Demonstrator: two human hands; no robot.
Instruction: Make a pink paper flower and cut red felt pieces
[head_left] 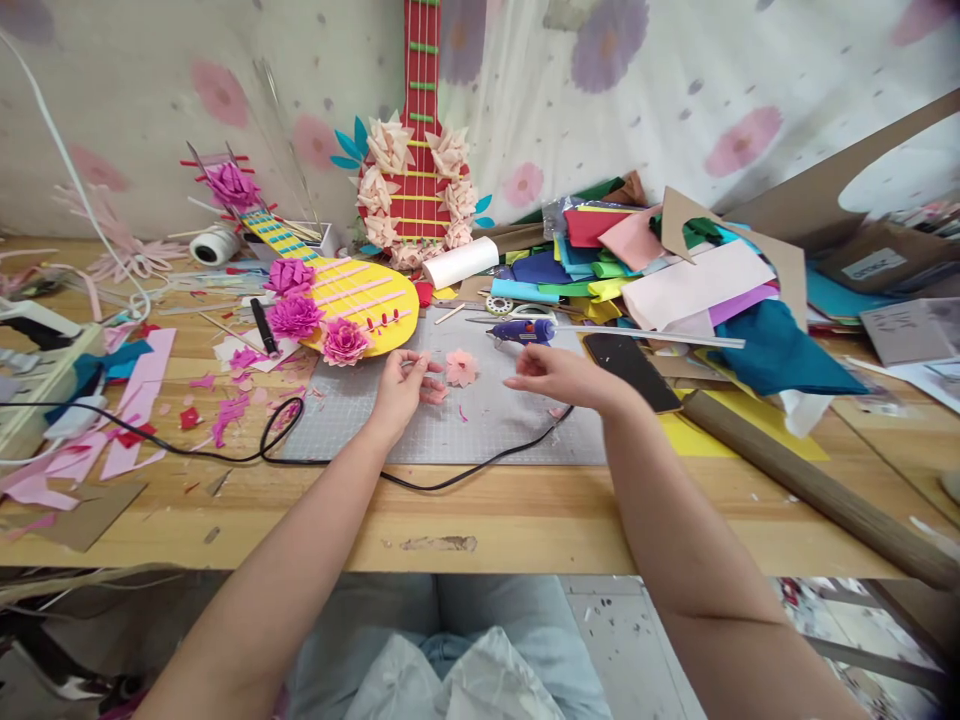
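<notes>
My left hand [403,392] is over the grey cutting mat [525,430], its thumb and fingers pinched together. A bit of pale pink shows at its fingertips, too small to make out clearly. Just right of it lies a pale pink paper flower [462,368] with notched petals. My right hand [559,376] hovers on the flower's other side, fingers loosely bent and apart, with nothing seen in them. Above that hand a purple-blue glue gun [523,331] rests on the mat, its nozzle towards the left.
A yellow paper instrument [367,300] with magenta flowers lies at left; a red one [420,190] leans behind. Coloured paper [697,285] is heaped right, near a phone [632,372] and a cardboard tube [810,485]. A black cord [435,487] crosses the mat's front edge.
</notes>
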